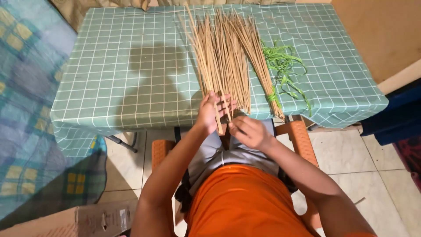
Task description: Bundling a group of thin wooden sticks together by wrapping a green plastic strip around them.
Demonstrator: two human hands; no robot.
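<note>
A fan of long thin tan sticks (223,57) lies on the table with the green checked cloth (131,66), their near ends hanging over the front edge. My left hand (209,112) is closed around the near ends of several sticks at that edge. My right hand (247,131) is just beside it, fingers pinched at the stick ends. A smaller bunch of sticks (263,74) lies to the right, tied near its end with a green strip (272,95).
Loose green strips (285,66) lie on the cloth right of the sticks. An orange chair (300,138) is under me. A patterned blue cloth (26,109) is at the left, a cardboard box (83,221) on the tiled floor.
</note>
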